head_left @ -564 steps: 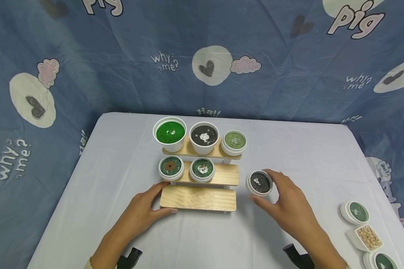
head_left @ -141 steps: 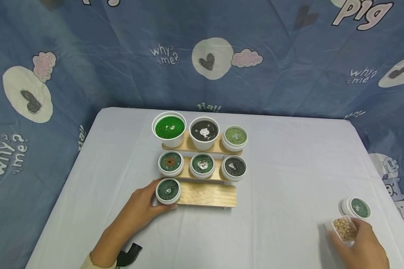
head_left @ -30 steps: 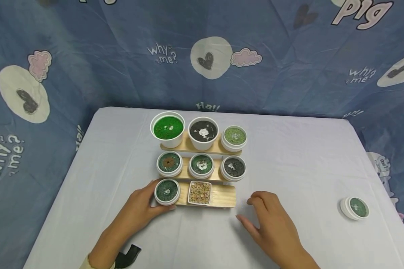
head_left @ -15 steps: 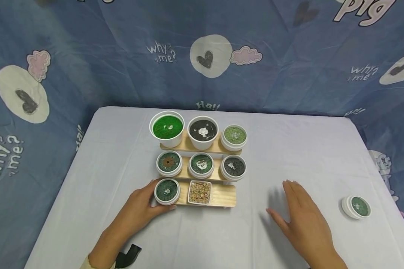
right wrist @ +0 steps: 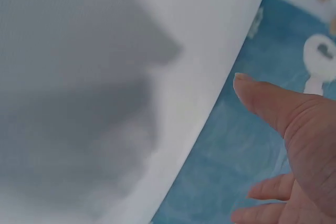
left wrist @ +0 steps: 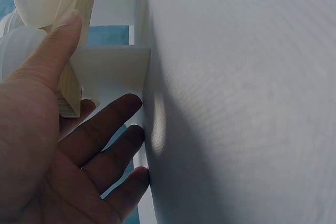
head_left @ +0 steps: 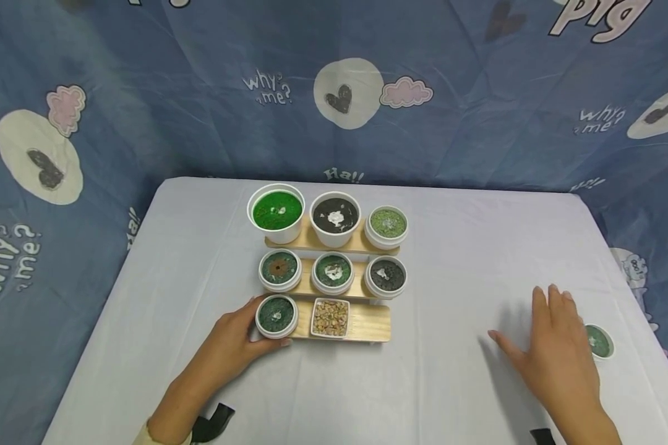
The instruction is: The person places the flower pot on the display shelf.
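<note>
My left hand (head_left: 229,347) grips the left end of the bottom step of a three-tier wooden display stand (head_left: 370,324). In the left wrist view the thumb (left wrist: 63,43) lies on the board's edge; the other fingers reach below it. A round white pot with dark green filling (head_left: 277,315) sits on that step by the hand. Beside it stands a square cup of tan pebble-like bits (head_left: 330,319). Over the table at the right, my right hand (head_left: 563,361) holds nothing, fingers extended and thumb apart. It partly hides a small white pot with green filling (head_left: 599,341).
On the middle step are pots with brown-centred (head_left: 280,268), green-and-white (head_left: 333,272) and dark grey (head_left: 387,275) fillings. The top step bears a bright green cup (head_left: 278,211), a black-and-white cup (head_left: 336,216) and a light green pot (head_left: 388,224). White cloth covers the table (head_left: 451,247).
Earlier, the dark grey pot, dark green pot and square cup came onto the stand. Over the last second my right hand has moved right from the stand towards the lone pot; the left stays.
</note>
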Tool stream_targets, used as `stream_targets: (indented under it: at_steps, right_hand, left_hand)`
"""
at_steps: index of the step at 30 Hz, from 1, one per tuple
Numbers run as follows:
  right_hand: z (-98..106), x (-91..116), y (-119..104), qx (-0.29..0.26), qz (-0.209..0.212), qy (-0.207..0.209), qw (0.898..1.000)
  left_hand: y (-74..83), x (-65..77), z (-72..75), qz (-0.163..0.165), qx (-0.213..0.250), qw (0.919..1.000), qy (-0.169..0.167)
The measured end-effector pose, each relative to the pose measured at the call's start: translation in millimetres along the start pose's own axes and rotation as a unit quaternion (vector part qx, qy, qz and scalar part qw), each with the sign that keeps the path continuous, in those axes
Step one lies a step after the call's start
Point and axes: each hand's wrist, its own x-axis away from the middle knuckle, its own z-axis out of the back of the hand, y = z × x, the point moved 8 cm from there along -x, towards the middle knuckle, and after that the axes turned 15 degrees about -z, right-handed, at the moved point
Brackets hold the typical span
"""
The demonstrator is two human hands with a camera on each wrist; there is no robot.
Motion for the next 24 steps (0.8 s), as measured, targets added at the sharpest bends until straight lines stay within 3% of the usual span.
stream_targets:
  at_steps: [10, 17, 24]
  right_hand:
    - [-4, -16, 53, 0.043, -0.094, -0.044, 0.994]
    - [-3, -18, 70, 0.062, -0.107, -0.047, 0.991]
    - [-11, -20, 86, 0.096, -0.149, -0.106, 0.978]
  left_hand:
    - [-1.4, 1.0, -0.1, 0.004, 0.001, 1.0, 0.002]
    - [-1.7, 0.0, -0.4, -0.001, 0.0, 1.0, 0.001]
    - [-0.6, 0.2, -0.1, 0.0, 0.001, 1.0, 0.001]
